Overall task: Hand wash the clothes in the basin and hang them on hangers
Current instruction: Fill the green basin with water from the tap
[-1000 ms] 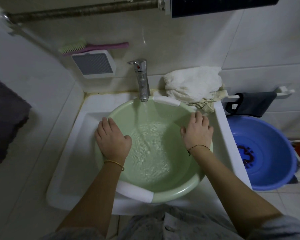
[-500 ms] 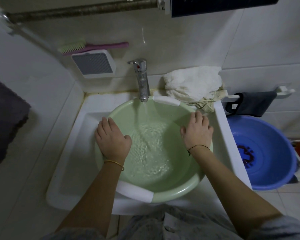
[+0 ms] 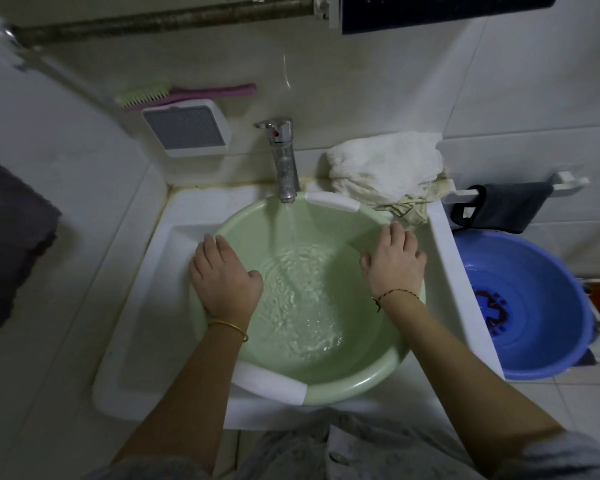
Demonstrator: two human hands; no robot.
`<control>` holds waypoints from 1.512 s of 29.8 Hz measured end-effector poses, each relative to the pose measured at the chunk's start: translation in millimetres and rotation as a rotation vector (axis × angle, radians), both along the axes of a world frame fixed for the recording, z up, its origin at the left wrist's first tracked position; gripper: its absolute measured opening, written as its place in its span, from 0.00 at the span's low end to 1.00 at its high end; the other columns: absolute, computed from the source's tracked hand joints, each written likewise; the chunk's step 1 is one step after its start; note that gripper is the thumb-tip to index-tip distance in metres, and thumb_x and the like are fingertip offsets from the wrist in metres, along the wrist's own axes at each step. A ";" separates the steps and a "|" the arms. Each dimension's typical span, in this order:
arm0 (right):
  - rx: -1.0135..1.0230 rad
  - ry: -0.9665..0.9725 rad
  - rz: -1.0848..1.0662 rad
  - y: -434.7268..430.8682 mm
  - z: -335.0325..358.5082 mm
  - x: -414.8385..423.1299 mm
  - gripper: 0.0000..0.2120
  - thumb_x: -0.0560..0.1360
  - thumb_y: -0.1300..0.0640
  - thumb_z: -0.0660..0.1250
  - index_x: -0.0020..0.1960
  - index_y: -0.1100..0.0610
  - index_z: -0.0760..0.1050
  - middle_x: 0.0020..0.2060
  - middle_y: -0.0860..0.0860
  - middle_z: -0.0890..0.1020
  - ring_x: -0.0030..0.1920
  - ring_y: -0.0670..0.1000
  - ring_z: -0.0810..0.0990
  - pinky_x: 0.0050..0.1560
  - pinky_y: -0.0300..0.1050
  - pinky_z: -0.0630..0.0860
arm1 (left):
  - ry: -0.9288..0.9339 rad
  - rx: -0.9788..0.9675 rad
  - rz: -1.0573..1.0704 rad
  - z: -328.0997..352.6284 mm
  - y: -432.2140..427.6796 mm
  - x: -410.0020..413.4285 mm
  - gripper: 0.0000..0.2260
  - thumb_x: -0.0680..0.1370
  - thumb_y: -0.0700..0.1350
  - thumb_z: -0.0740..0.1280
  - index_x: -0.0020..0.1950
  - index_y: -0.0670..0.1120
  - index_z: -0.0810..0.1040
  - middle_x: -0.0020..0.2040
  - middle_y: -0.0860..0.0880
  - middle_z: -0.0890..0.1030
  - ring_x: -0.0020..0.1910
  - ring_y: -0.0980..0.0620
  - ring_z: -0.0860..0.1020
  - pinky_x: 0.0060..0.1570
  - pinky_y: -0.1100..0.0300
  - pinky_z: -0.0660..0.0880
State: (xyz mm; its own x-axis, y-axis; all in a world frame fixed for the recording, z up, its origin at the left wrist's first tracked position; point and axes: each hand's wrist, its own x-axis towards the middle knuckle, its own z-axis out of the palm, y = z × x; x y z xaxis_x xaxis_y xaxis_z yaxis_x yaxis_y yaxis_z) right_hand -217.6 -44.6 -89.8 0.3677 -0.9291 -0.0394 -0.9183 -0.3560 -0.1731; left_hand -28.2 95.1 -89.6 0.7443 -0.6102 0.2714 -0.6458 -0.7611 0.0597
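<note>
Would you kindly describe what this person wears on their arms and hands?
Both forearms are bare. The left hand has a thin gold bangle at its wrist; the right hand has a thin dark cord bracelet. Grey sleeves show near the bottom edge.

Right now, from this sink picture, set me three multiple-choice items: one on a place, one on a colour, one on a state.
1. Where is the white cloth?
A. in the green basin
B. on the sink's back right corner
C. in the blue tub

2. What colour is the tub on the floor?
A. blue
B. red
C. yellow

3. What is the tap doing?
A. running
B. off
C. covered

Answers: B, it lies behind the green basin, beside the tap; A, its wall is blue; A, a stream falls into the basin, rippling the water.
</note>
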 end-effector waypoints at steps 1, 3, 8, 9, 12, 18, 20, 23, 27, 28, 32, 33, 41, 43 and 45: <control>0.000 0.000 0.000 0.0 -0.1 0.1 0.31 0.78 0.47 0.58 0.74 0.61 0.56 0.73 0.56 0.60 0.70 0.59 0.61 0.61 0.55 0.65 | -0.001 0.001 0.000 -0.3 -0.1 0.2 0.35 0.59 0.47 0.62 0.64 0.33 0.72 0.65 0.35 0.73 0.63 0.36 0.72 0.62 0.44 0.66; 0.001 0.004 -0.002 -0.1 -0.5 -0.2 0.31 0.78 0.47 0.58 0.74 0.61 0.55 0.73 0.56 0.60 0.70 0.59 0.60 0.61 0.55 0.65 | -0.002 0.003 0.003 -0.8 -0.3 0.2 0.35 0.59 0.47 0.62 0.64 0.33 0.72 0.65 0.35 0.73 0.63 0.36 0.72 0.62 0.44 0.66; 0.001 0.003 0.000 -0.4 -0.9 -0.4 0.31 0.78 0.47 0.57 0.75 0.61 0.54 0.74 0.56 0.59 0.71 0.59 0.60 0.61 0.55 0.65 | -0.007 0.001 0.005 -0.9 -0.3 0.4 0.35 0.59 0.47 0.61 0.64 0.33 0.72 0.65 0.35 0.73 0.63 0.37 0.72 0.62 0.44 0.66; 0.001 0.006 0.001 -0.5 -0.9 -0.4 0.31 0.78 0.47 0.57 0.75 0.61 0.54 0.74 0.56 0.58 0.71 0.59 0.59 0.62 0.55 0.65 | -0.005 -0.001 0.007 -0.7 -0.2 0.4 0.36 0.59 0.47 0.61 0.64 0.33 0.72 0.65 0.35 0.73 0.63 0.37 0.71 0.63 0.44 0.66; 0.000 0.001 0.000 -0.4 -1.0 -0.5 0.31 0.78 0.47 0.57 0.75 0.61 0.54 0.74 0.56 0.59 0.71 0.59 0.59 0.62 0.55 0.65 | -0.004 0.002 0.007 -0.8 0.4 0.6 0.35 0.59 0.47 0.61 0.64 0.33 0.72 0.65 0.35 0.73 0.63 0.37 0.72 0.62 0.44 0.66; 0.005 -0.004 -0.003 -0.7 -0.6 0.0 0.31 0.78 0.47 0.58 0.75 0.61 0.54 0.74 0.56 0.58 0.72 0.59 0.59 0.63 0.56 0.64 | 0.006 0.018 0.005 -1.2 0.1 0.5 0.36 0.58 0.44 0.70 0.64 0.33 0.72 0.65 0.35 0.73 0.63 0.36 0.72 0.63 0.44 0.66; 0.003 -0.004 -0.002 -0.6 -0.7 -0.2 0.31 0.78 0.47 0.58 0.75 0.61 0.54 0.74 0.56 0.58 0.72 0.59 0.59 0.63 0.56 0.64 | 0.008 0.020 0.004 -1.2 0.3 0.4 0.36 0.58 0.44 0.70 0.64 0.33 0.72 0.65 0.35 0.73 0.63 0.36 0.72 0.62 0.44 0.67; -0.001 0.000 -0.001 -0.3 -0.9 -0.5 0.31 0.78 0.47 0.57 0.75 0.61 0.54 0.74 0.56 0.58 0.72 0.59 0.59 0.63 0.56 0.64 | 0.002 0.026 0.006 -1.0 0.4 0.6 0.36 0.58 0.45 0.69 0.64 0.34 0.72 0.65 0.35 0.73 0.63 0.37 0.72 0.63 0.44 0.66; 0.001 -0.003 0.001 -0.3 -0.8 -0.3 0.31 0.78 0.47 0.57 0.75 0.61 0.54 0.74 0.56 0.58 0.72 0.59 0.59 0.63 0.56 0.64 | -0.002 0.012 0.000 -0.5 0.0 0.2 0.35 0.59 0.46 0.65 0.64 0.33 0.72 0.65 0.35 0.73 0.63 0.36 0.72 0.62 0.44 0.67; 0.001 -0.005 0.000 -0.3 -0.8 -0.1 0.31 0.78 0.47 0.58 0.74 0.61 0.54 0.74 0.56 0.59 0.71 0.59 0.59 0.63 0.56 0.64 | -0.003 0.006 -0.002 -0.5 0.1 0.1 0.35 0.59 0.47 0.63 0.64 0.33 0.72 0.65 0.35 0.73 0.62 0.36 0.72 0.62 0.44 0.67; -0.001 -0.013 -0.001 -0.1 -0.7 0.0 0.31 0.78 0.47 0.58 0.74 0.61 0.55 0.73 0.56 0.60 0.70 0.59 0.60 0.62 0.56 0.65 | -0.005 -0.007 -0.004 -0.9 0.5 0.6 0.35 0.59 0.47 0.62 0.64 0.33 0.73 0.64 0.35 0.73 0.62 0.36 0.72 0.62 0.44 0.67; -0.002 -0.011 0.000 0.0 -0.6 0.0 0.31 0.78 0.47 0.58 0.74 0.61 0.55 0.73 0.56 0.60 0.70 0.59 0.60 0.62 0.56 0.65 | -0.005 -0.006 -0.004 -1.1 0.3 0.8 0.35 0.59 0.47 0.62 0.64 0.33 0.73 0.64 0.35 0.73 0.62 0.36 0.72 0.62 0.44 0.67; 0.002 -0.007 0.003 0.1 -0.5 -0.3 0.31 0.78 0.47 0.58 0.75 0.61 0.55 0.74 0.56 0.59 0.71 0.59 0.60 0.63 0.56 0.64 | 0.010 -0.003 -0.004 -0.6 0.3 0.4 0.35 0.59 0.47 0.62 0.64 0.33 0.72 0.65 0.35 0.72 0.63 0.36 0.72 0.62 0.44 0.67; 0.000 -0.004 0.002 0.0 -0.6 -0.4 0.31 0.78 0.47 0.58 0.75 0.61 0.55 0.74 0.56 0.59 0.71 0.59 0.60 0.63 0.56 0.64 | 0.010 -0.001 -0.003 -0.6 0.3 0.3 0.35 0.59 0.47 0.62 0.64 0.33 0.72 0.65 0.34 0.73 0.63 0.36 0.72 0.62 0.44 0.67; -0.003 -0.001 0.003 -0.1 -0.5 -0.2 0.31 0.78 0.47 0.58 0.74 0.61 0.55 0.74 0.56 0.59 0.70 0.59 0.60 0.62 0.56 0.65 | 0.008 0.003 -0.004 -0.8 0.4 0.3 0.35 0.59 0.47 0.63 0.64 0.33 0.72 0.65 0.35 0.73 0.63 0.36 0.72 0.62 0.44 0.67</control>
State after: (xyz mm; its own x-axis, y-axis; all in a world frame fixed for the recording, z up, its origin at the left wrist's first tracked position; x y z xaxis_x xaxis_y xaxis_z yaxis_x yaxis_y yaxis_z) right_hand -217.8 -44.7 -90.3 0.3707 -0.9280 -0.0362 -0.9170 -0.3596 -0.1726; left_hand -27.9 95.5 -90.4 0.7438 -0.6143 0.2634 -0.6486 -0.7585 0.0627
